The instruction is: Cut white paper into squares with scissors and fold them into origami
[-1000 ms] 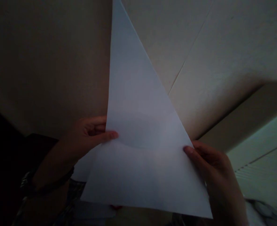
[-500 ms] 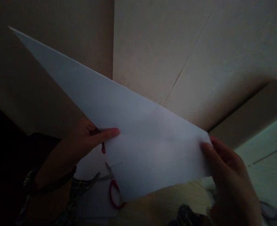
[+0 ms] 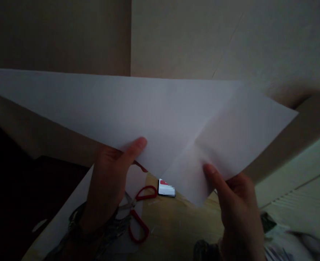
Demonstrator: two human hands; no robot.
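Note:
A large white sheet of paper [image 3: 138, 108] is held up in front of me, with a diagonal crease toward its right end. My left hand [image 3: 116, 166] grips its lower edge, thumb in front and fingers mostly hidden behind. Farther right, my right hand [image 3: 236, 199] pinches the lower edge of the creased part, thumb on the near face. Below the sheet, red-handled scissors [image 3: 138, 226] lie with their blades apart, partly behind my left wrist.
More white paper [image 3: 67, 206] lies on the wooden table [image 3: 181, 232] under my left arm. A small device with a lit screen [image 3: 166, 188] rests beyond the scissors. A pale wall [image 3: 181, 36] rises behind, and blurred items [image 3: 287, 239] sit at the lower right.
The paper's top edge has turned from sloping to nearly level, and its right part now shows a diagonal crease. My right hand has moved left and slightly down. Scissors and screen are more visible.

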